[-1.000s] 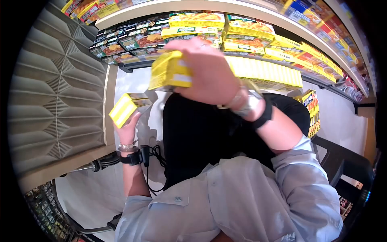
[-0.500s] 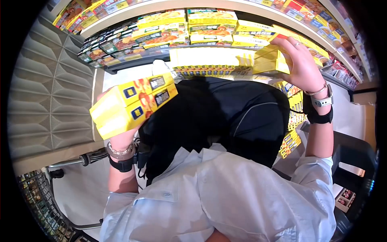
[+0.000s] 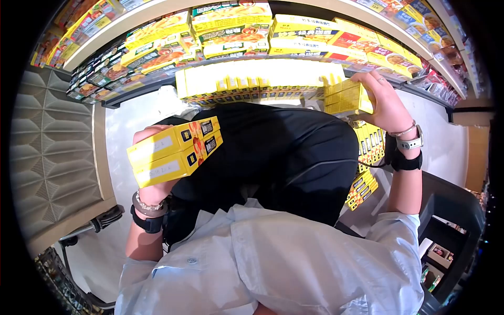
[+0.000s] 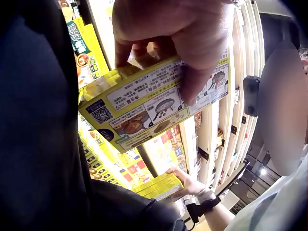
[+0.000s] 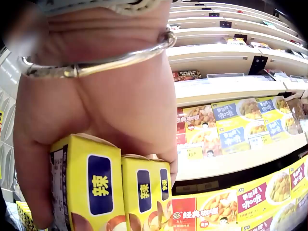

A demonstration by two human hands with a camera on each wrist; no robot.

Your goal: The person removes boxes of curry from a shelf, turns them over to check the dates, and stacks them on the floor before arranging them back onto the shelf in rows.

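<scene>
My left hand (image 3: 154,193) grips two yellow curry boxes (image 3: 176,152) side by side, ends tilted up, over the left side of my lap. In the left wrist view its thumb presses a printed side of the curry box (image 4: 159,103), which shows a QR code and cooking pictures. My right hand (image 3: 387,105) holds several yellow curry boxes (image 3: 344,98) in a block, at the right end of a long row of like boxes (image 3: 252,81). From the right wrist, the fingers flank the block of boxes (image 5: 103,187) on both sides.
Shelves of boxed curry (image 3: 231,29) run across the back. Stacked yellow boxes (image 3: 362,189) stand low beside my right knee. A patterned grey panel (image 3: 52,142) is at the left, a wire basket (image 3: 63,278) at the lower left and a black frame (image 3: 451,210) at the right.
My right hand has swung from the middle to the right with its boxes, to the row's end. The left hand's boxes have come nearer and turned. The head view has shifted right.
</scene>
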